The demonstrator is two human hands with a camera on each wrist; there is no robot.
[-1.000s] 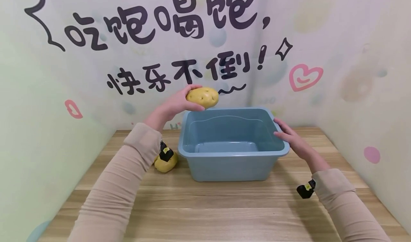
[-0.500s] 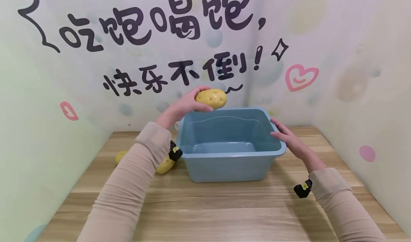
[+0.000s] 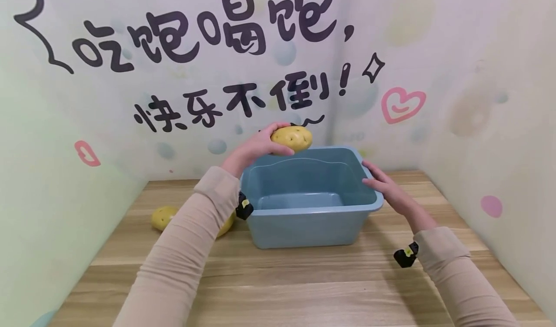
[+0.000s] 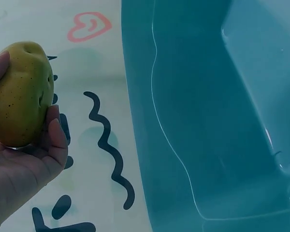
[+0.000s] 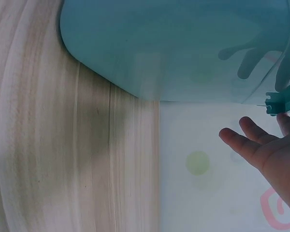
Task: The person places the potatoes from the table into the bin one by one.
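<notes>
My left hand (image 3: 265, 143) grips a yellow potato (image 3: 295, 138) from its left side, thumb below and fingers over the top. It is raised over the back left part of a blue plastic tub (image 3: 299, 228). The left wrist view shows the potato (image 4: 24, 96) held between thumb and fingers, beside the tub's inner wall (image 4: 193, 96). My right hand (image 3: 391, 187) holds the tub's right rim, its thumb over the edge. From the right wrist, that hand's outer fingers (image 5: 246, 140) stretch out loosely below the rim.
Two more potatoes lie on the wooden table (image 3: 304, 288) left of the tub: one potato (image 3: 162, 217) at the far left, another potato (image 3: 227, 225) partly behind the left sleeve. A wall (image 3: 278, 76) with black lettering stands close behind the tub.
My left hand has carried the potato rightward, farther over the tub, and slightly lower. The far left potato has come into view from behind the sleeve. My right hand stays on the rim.
</notes>
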